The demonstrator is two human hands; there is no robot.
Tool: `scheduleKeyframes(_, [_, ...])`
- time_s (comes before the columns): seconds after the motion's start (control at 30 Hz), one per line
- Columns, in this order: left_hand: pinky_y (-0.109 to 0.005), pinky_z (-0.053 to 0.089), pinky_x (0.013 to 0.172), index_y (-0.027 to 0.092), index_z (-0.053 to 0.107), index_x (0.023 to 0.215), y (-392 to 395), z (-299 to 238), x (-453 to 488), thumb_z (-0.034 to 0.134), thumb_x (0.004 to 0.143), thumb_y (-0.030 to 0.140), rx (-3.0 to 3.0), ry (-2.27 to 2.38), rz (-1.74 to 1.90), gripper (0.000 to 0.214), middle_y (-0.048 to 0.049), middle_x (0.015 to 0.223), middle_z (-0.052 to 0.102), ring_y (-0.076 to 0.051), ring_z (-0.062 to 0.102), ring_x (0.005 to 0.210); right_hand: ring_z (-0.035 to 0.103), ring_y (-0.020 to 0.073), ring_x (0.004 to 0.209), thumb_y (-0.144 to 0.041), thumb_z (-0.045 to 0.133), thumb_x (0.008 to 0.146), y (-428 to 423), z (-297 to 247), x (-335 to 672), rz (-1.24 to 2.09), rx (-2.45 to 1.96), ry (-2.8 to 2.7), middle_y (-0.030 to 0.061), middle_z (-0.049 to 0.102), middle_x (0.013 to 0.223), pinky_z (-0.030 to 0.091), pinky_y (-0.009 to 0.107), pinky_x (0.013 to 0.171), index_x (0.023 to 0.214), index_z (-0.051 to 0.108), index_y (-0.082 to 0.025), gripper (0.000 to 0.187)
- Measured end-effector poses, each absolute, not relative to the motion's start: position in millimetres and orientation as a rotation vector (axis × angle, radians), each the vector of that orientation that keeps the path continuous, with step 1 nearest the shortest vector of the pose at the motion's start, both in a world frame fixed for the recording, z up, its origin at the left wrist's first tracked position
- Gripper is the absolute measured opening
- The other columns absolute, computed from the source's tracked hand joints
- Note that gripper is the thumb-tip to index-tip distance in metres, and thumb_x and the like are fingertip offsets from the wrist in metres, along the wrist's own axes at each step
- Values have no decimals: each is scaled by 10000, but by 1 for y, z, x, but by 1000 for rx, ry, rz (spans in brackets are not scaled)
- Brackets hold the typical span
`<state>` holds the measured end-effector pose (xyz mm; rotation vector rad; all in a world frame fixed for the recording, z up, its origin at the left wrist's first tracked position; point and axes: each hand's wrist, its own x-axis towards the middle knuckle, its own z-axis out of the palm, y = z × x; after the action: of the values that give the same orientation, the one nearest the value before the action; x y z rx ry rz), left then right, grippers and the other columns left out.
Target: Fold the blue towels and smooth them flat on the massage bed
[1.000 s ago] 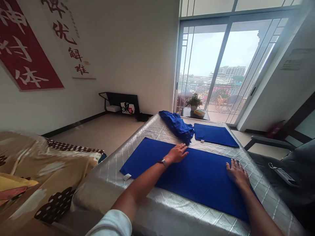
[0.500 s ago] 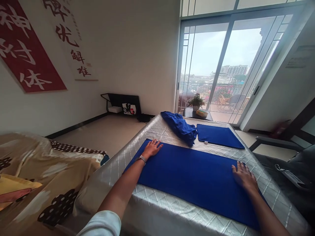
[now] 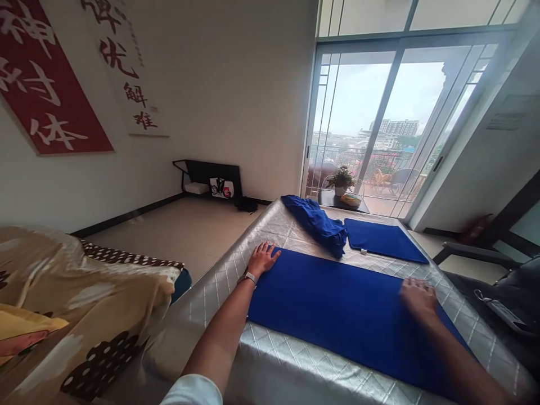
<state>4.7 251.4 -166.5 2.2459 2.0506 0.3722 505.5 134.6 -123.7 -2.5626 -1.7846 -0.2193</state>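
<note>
A long folded blue cloth (image 3: 329,304) lies flat across the silver quilted table cover (image 3: 295,349). My left hand (image 3: 262,260) rests at its far left corner, fingers spread and flat. On the right part of the cloth lies my right hand (image 3: 419,298), slightly blurred, its fingers a little bent and nothing seen in them. Beyond the long cloth are a crumpled blue cloth (image 3: 316,222) and a smaller, neatly folded blue cloth (image 3: 383,239) with a small white tag at its near edge.
A sofa with a brown patterned cover (image 3: 105,304) stands at the left. To the right is a dark armchair (image 3: 476,256) with a white power strip (image 3: 504,312). A potted plant (image 3: 341,179) sits on a small dark table before the sliding glass door.
My left hand has shifted to the cloth's left edge, with less cloth showing beyond it. My right hand's fingers, stretched flat before, are now more bent. The view has moved slightly.
</note>
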Motion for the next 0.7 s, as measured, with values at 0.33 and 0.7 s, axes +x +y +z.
scheduleKeyframes(0.33, [-469,135,1249,266,402,1542,252,-169,3,169,993,685,2258,2049,411,729,-60,1639,327,-261,225,1527,142,189,1540,-468,137,1026,168,-151,329,87,-2149,-2263,60,206,1669,100,398,1251,1602,218,-118,679])
scheduleKeyframes(0.7, [-462,145,1244,287,383,1549,256,-174,-1,183,1008,665,2295,2070,377,690,-44,1634,338,-244,249,1519,144,243,1542,-483,72,972,134,-176,565,30,-2547,-1780,91,176,1679,147,467,1245,1596,198,-53,768])
